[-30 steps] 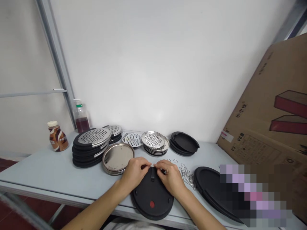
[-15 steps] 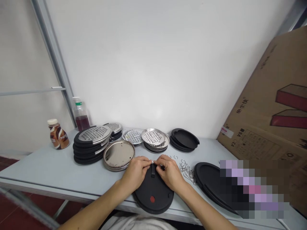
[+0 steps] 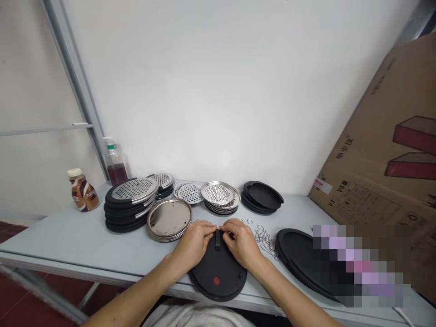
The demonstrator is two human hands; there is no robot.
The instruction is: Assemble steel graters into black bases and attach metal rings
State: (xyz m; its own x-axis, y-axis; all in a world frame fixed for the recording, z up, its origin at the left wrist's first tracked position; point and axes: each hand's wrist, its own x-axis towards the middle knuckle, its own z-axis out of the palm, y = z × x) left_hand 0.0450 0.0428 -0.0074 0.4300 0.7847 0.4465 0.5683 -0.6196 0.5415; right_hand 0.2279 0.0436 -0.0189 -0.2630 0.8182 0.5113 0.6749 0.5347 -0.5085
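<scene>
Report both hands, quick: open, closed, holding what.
Left hand: closed, pinching a small metal piece.
Right hand: closed, pinching the same piece at the black disc's far edge.

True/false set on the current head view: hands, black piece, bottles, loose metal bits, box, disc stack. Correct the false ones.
1. The left hand and right hand are together at the far end of the round black piece with a red dot. True.
2. The brown bottle stands right of the clear one. False: the brown bottle with a cream cap stands left of the clear bottle of dark red liquid.
3. Loose silver metal clips lie right of the right hand. True.
4. The box is at the picture's left. False: the large brown cardboard box is at the right.
5. The tall stack of black-and-silver perforated discs is left of the left hand. True.
</scene>
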